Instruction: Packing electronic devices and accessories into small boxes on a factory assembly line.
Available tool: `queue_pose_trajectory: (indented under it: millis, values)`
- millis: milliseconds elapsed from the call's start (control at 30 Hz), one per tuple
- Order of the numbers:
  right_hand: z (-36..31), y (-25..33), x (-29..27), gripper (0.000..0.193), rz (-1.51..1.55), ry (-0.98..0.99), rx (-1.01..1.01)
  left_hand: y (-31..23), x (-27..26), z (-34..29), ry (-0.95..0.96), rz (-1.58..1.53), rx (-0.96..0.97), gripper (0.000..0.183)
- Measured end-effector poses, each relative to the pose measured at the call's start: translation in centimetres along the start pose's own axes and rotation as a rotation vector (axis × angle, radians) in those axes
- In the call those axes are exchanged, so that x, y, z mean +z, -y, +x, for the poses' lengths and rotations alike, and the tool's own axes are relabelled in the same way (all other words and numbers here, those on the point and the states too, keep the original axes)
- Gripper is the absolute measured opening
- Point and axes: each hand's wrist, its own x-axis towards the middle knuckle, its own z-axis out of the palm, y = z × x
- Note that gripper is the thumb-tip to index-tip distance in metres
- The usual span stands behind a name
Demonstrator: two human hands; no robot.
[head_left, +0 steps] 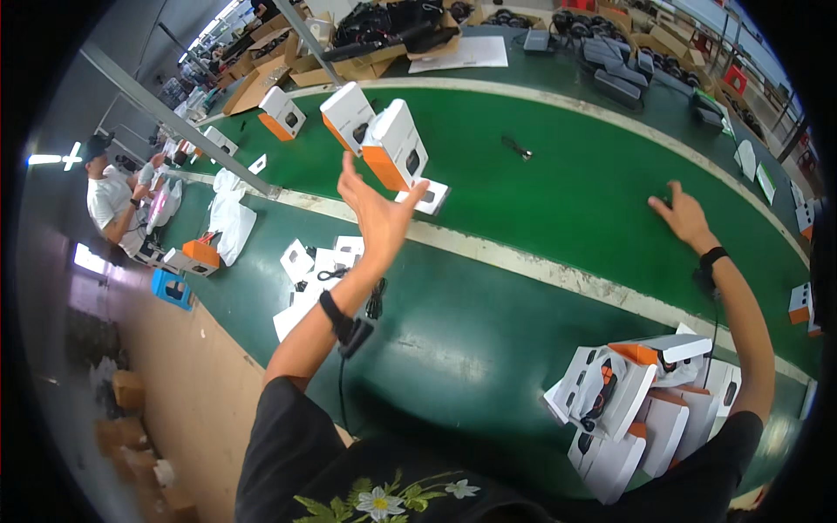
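My left hand point(377, 218) reaches over the near edge of the green belt, thumb and fingers spread. Just beyond it stands a white and orange box point(401, 144), and a second such box point(346, 113) stands behind it to the left. Whether the fingertips touch either box I cannot tell. Beside the thumb, a small flat white box point(433, 199) lies on the belt. My right hand point(684, 218) is over the belt at the right, holding nothing, its thumb and index finger apart. A short black cable point(518, 148) lies on the belt between the hands.
At right front, several opened white boxes point(610, 392) are piled on the green table point(453, 349). White cards and cables point(327, 270) lie left. A metal post point(174, 118) rises at the belt's left. A co-worker point(118, 196) stands far left. Cartons and black parts point(602, 52) line the back.
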Motion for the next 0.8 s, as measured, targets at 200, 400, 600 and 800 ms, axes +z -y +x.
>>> queue_pose_trajectory:
  millis: [200,400,600,800]
  values:
    - [-2.1,-5.1,0.7,0.03,0.036,0.093,-0.128,3.0,6.4,6.1,0.244,-0.107,-0.236,0.108]
    - [-10.3,2.6,-11.5,0.019,0.257,0.381,-0.118,-4.4,-1.8,-0.3,0.389,-0.433,-0.149,0.081]
    - [-16.9,4.2,-13.0,0.025,0.418,0.807,-0.238,-12.5,-8.8,-14.8,0.952,-0.584,-0.263,0.089]
    - [-18.5,3.0,-12.9,0.06,0.576,1.024,-0.306,-15.8,-10.0,-21.5,1.052,-0.671,0.046,0.114]
